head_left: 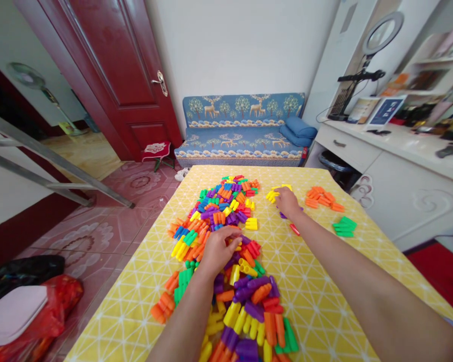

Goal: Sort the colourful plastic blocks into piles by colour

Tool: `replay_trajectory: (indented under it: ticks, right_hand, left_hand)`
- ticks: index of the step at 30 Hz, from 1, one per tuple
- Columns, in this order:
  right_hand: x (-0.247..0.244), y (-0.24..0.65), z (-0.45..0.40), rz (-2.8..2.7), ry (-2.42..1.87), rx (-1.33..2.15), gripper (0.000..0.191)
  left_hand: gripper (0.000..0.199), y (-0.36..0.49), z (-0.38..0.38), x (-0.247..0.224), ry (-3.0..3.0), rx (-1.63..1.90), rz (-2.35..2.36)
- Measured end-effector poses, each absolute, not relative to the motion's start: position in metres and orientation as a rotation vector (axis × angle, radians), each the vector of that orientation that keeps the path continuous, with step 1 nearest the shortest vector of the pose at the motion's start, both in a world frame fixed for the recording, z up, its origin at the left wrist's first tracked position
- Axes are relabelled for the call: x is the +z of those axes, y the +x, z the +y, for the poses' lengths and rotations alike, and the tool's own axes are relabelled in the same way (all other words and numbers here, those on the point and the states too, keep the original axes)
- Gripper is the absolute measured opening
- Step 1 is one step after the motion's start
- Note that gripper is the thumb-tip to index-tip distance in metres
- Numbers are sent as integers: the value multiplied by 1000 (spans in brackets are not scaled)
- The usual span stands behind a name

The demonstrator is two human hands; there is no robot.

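A long heap of bullet-shaped plastic building blocks (211, 205), in several colours, runs down the table. Over its middle hovers my left hand (218, 247), thumb and fingers apart, with no block seen in it. My right hand (287, 202) is at a small group of yellow building blocks (272, 195) beyond the heap, fingers bent down onto a yellow block; its fingertips are partly hidden. Purple building blocks (283, 215) lie partly covered beneath that hand, and a red block (294, 229) sits beside my right wrist. Farther right are orange blocks (320, 197) and green blocks (345, 227).
The table wears a yellow patterned cloth (317, 296). Beyond it stands a blue patterned sofa (241, 136). A white dresser (411, 151) is at the right, a metal ladder (60, 166) and a red bag (60, 306) at the left.
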State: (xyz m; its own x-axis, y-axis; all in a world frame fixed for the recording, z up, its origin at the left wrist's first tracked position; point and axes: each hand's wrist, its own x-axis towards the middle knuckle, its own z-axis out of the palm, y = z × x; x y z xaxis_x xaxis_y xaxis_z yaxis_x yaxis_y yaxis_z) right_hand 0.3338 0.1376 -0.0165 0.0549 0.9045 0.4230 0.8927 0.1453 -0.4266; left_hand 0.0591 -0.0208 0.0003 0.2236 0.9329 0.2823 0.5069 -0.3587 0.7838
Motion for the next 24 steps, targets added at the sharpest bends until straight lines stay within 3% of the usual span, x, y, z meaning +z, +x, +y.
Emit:
replay_trajectory:
  ticks: [7, 15, 24]
  right_hand:
    - [-11, 309, 118, -2165, -1834, 2, 23]
    - [1, 322, 127, -2234, -1986, -97, 32]
    - [-13, 273, 67, -2219, -1506, 117, 27]
  left_hand:
    - [16, 58, -20, 0, 1931, 1035, 1320]
    - [16, 57, -20, 0, 1946, 1036, 1312]
    - [16, 58, -19, -2, 1949, 1058, 1308]
